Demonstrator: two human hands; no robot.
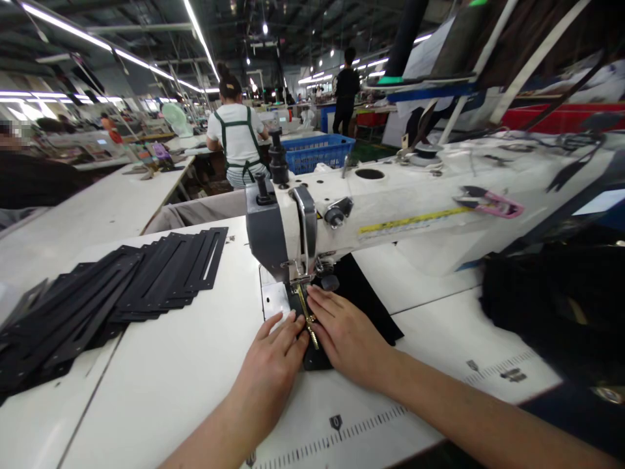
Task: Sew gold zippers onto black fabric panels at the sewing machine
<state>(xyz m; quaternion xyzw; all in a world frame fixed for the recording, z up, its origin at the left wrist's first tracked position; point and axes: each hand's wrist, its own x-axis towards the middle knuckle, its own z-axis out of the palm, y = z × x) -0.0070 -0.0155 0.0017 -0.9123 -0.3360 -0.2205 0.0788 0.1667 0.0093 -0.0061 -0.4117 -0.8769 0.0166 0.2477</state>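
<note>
Both of my hands lie on a black panel with a gold-toothed zipper (pixel 303 303) at the needle area of a white sewing machine (pixel 405 202). My left hand (pixel 273 361) rests with extended fingers on the panel's left side. On the other side, my right hand (pixel 349 332) lies flat, its fingertips close to the presser foot. A metal zipper slider sits between the hands. The black panel (pixel 317 360) shows below my fingertips; the rest is under my hands. Black fabric (pixel 364 293) spreads behind my right hand.
Slotted black panels (pixel 166 270) are fanned out on the white table at left. Pink-handled snips (pixel 498 203) lie on the machine arm. Dark fabric (pixel 551 293) is heaped at right. A blue basket (pixel 317 153) and a person in an apron (pixel 239 133) are ahead.
</note>
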